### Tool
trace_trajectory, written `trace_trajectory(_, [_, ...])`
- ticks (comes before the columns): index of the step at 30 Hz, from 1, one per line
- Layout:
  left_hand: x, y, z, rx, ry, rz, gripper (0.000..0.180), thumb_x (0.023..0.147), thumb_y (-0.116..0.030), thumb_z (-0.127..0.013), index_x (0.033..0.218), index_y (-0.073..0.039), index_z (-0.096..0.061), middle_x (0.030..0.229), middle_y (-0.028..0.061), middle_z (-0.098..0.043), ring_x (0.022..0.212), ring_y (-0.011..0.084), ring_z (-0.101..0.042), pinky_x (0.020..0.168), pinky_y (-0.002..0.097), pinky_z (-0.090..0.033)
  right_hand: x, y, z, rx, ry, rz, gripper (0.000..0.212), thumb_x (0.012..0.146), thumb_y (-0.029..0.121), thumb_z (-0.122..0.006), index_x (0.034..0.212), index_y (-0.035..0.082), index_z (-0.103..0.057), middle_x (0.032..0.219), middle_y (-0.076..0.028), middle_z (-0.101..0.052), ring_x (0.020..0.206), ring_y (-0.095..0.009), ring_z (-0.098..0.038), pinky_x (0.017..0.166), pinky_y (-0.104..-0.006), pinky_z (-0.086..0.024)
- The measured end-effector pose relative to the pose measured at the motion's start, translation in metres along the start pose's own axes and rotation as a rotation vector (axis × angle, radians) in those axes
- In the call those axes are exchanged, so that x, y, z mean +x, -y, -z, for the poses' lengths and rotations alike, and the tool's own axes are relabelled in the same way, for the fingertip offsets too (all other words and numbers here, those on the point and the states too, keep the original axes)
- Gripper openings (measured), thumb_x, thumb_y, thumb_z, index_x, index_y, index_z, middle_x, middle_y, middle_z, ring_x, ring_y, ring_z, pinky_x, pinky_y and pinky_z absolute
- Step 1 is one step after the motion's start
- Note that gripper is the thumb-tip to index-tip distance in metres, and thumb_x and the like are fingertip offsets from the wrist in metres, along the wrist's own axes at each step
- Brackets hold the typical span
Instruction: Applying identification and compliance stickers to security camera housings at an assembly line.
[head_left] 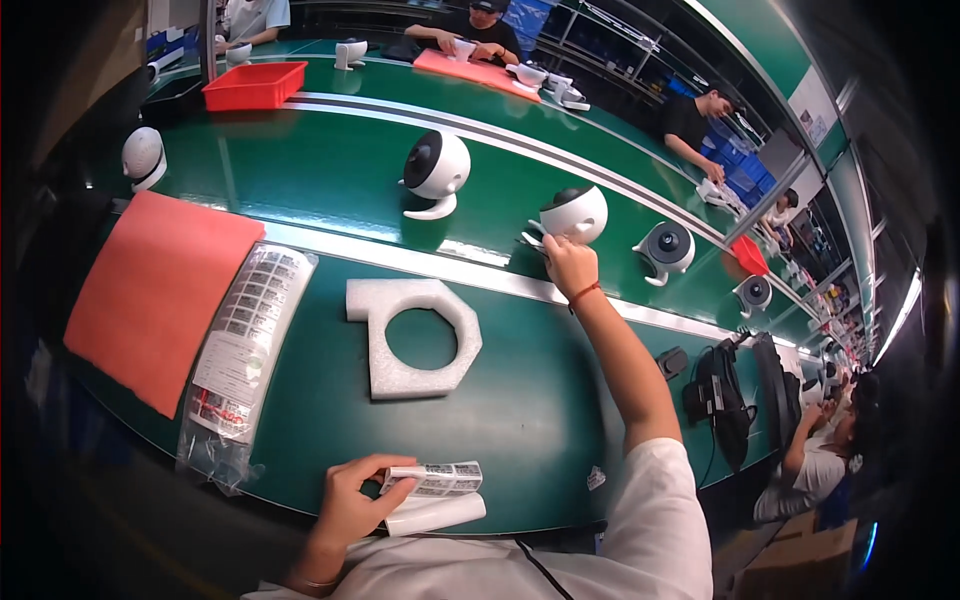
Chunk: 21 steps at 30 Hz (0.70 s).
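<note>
My left hand (352,505), at the near edge of the bench, pinches a folded strip of printed labels (448,479). Its white backing curls below. My right arm reaches forward to the green belt, where my right hand (573,266) closes on the lower front of a round white camera (580,213) with a dark face. The fingertips are partly hidden by the hand itself. To the left of it on the belt stands another white camera (450,165) on a curved foot. A third camera (668,247) is to the right.
A white foam holder (373,350) with a round hole lies mid-bench. Left of it are a bagged label stack (257,320) and an orange mat (150,290). A black device (720,400) with a cable sits at right. A red bin (255,88) and co-workers are beyond the belt.
</note>
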<state>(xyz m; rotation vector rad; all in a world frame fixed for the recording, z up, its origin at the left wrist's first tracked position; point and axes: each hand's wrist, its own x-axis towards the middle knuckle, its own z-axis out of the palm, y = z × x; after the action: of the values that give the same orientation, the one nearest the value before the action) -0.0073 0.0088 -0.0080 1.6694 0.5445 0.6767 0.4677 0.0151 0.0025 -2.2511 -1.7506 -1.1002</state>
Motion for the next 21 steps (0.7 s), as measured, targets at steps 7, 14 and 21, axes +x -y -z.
trace_trajectory(7, [-0.009,-0.005,0.009,0.083,0.015,-0.047,0.022,0.079,-0.010,-0.075,0.101,-0.008,-0.072,0.082,0.0059,-0.070,0.064,0.0113,-0.062,0.061,0.0253,-0.050,0.012,0.021,-0.010,0.310,0.197,-0.206,0.022,0.087,0.027,-0.062,0.106,0.022,-0.070,0.087,-0.011,-0.067,0.081,-0.032,-0.065,0.071,-0.0422,-0.052])
trace_trajectory(14, [-0.014,0.004,-0.001,0.072,0.078,-0.048,0.025,0.085,-0.018,-0.071,0.108,-0.010,-0.068,0.085,0.0064,-0.069,0.067,0.0137,-0.062,0.065,0.0272,-0.050,0.055,0.075,-0.020,0.454,0.384,-0.049,0.064,0.080,0.011,-0.060,0.139,0.031,-0.045,0.114,-0.016,-0.064,0.097,-0.037,-0.063,0.081,-0.0456,-0.051])
trace_trajectory(21, [-0.006,0.000,-0.002,-0.010,0.012,-0.055,0.023,0.083,-0.016,-0.069,0.105,-0.010,-0.066,0.077,0.0049,-0.065,0.062,0.0142,-0.058,0.060,0.0282,-0.047,0.067,0.051,-0.092,0.383,0.326,-0.007,0.071,0.080,0.012,-0.061,0.145,0.027,-0.036,0.099,-0.020,-0.066,0.091,-0.039,-0.063,0.080,-0.0483,-0.050])
